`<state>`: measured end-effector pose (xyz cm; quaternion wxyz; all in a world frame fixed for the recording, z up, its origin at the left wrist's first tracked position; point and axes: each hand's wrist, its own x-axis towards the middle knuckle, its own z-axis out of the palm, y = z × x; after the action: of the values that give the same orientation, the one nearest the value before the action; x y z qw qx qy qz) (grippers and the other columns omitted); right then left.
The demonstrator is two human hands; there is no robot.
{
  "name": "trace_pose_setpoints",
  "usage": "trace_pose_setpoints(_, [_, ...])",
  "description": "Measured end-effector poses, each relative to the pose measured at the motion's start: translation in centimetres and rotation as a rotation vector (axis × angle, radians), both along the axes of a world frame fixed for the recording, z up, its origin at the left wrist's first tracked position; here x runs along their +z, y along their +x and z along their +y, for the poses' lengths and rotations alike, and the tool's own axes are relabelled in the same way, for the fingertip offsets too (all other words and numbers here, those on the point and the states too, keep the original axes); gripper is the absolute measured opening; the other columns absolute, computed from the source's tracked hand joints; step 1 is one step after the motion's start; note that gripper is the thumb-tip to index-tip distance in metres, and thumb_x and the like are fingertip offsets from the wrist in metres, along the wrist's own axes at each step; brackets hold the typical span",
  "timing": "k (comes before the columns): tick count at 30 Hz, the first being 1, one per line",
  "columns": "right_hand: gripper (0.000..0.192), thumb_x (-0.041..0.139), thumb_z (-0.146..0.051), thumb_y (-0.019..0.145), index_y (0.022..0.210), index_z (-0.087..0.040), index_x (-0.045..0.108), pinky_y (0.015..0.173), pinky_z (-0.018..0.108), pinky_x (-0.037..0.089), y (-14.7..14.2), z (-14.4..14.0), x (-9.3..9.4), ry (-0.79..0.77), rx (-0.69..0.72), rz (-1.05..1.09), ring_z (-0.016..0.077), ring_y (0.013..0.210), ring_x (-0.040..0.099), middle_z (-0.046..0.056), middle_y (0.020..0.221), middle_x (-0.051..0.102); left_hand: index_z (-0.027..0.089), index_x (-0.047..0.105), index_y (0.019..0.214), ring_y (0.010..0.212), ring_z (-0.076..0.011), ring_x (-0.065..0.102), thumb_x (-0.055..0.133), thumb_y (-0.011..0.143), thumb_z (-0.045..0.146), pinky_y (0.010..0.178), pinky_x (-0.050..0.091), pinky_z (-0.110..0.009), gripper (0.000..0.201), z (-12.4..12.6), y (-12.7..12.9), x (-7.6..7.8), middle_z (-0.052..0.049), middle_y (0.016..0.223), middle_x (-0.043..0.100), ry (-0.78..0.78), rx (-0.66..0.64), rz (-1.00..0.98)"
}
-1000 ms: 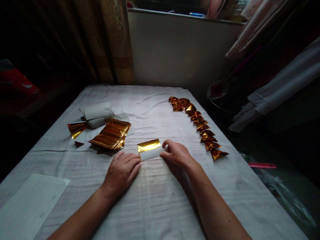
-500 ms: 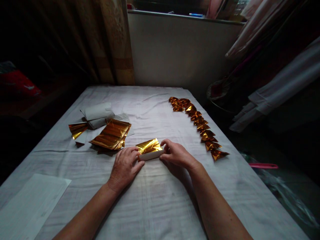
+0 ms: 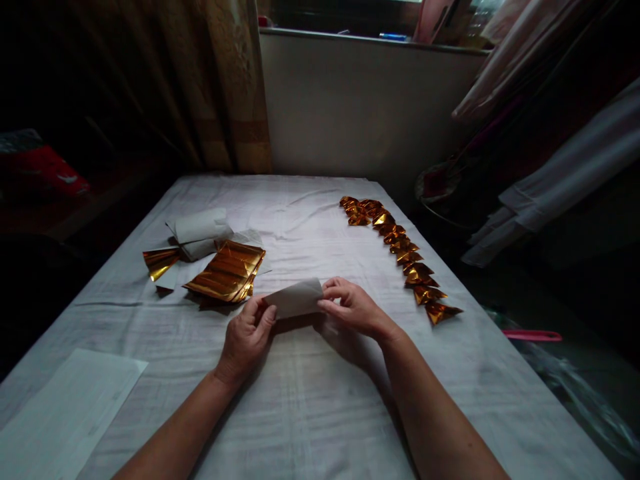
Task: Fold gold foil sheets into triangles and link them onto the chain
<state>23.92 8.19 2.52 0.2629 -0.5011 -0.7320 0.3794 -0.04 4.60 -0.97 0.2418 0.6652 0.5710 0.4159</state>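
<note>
Hands pinch folded matte-white paper strip.

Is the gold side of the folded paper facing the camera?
No, the folded paper, held by the left hand and right hand, shows its pale backing.

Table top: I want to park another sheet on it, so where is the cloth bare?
Bare cloth lies between the gold sheet stack and the row of folded gold pieces, toward the far edge, and near the forearms. Crowded: the far left, with the white roll and stack.
</note>
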Motion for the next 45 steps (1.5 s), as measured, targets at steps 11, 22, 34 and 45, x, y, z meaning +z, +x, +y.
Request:
trace_pose_setpoints(11, [0.029, 0.05, -0.031, 0.083, 0.057, -0.019, 0.049, 0.052, 0.021, 0.027, -0.6, 0.1, -0.5, -0.182, -0.16, -0.179, 0.0102, 0.057, 0.041, -0.006, 0.054, 0.041, 0.025, 0.056, 0.129, 0.119, -0.0229, 0.061, 0.052, 0.095, 0.031, 0.097, 0.053, -0.041, 0.035, 0.2, -0.3, -0.8, -0.01, 0.13, 0.063, 0.26, -0.046, 0.102])
trace_pose_setpoints(22, [0.028, 0.057, -0.03, 0.086, 0.106, -0.017, 0.07, 0.061, 0.023, 0.038, 0.2, 0.3, -0.3, -0.229, -0.239, -0.306, 0.014, 0.066, 0.056, 0.001, 0.073, 0.065, 0.022, 0.058, 0.133, 0.132, -0.0298, 0.051, 0.059, 0.091, 0.037, 0.116, 0.028, -0.057, 0.044, -0.9, 0.4, -0.9, -0.011, 0.138, 0.061, 0.252, -0.468, 0.625])
trace_pose_setpoints(34, [0.057, 0.071, -0.014, 0.071, 0.127, -0.025, 0.065, 0.081, 0.027, 0.045, 1.7, -0.9, 0.9, -0.155, 0.137, -0.325, 0.0166, 0.087, 0.059, 0.003, 0.1, 0.064, 0.022, 0.062, 0.123, 0.129, -0.03, 0.054, 0.06, 0.089, 0.031, 0.115, 0.027, -0.06, 0.036, -0.8, 0.7, -0.5, -0.011, 0.131, 0.065, 0.231, -0.422, 0.595])
trace_pose_setpoints(45, [0.026, 0.056, -0.033, 0.088, 0.091, -0.024, 0.08, 0.06, 0.023, 0.036, 0.9, -0.7, 1.5, -0.197, 0.168, -0.406, 0.015, 0.068, 0.06, 0.001, 0.074, 0.072, 0.024, 0.069, 0.102, 0.118, -0.0264, 0.062, 0.049, 0.095, 0.025, 0.114, 0.027, -0.061, 0.022, -0.6, 0.4, 0.1, -0.005, 0.115, 0.074, 0.207, -0.42, 0.498])
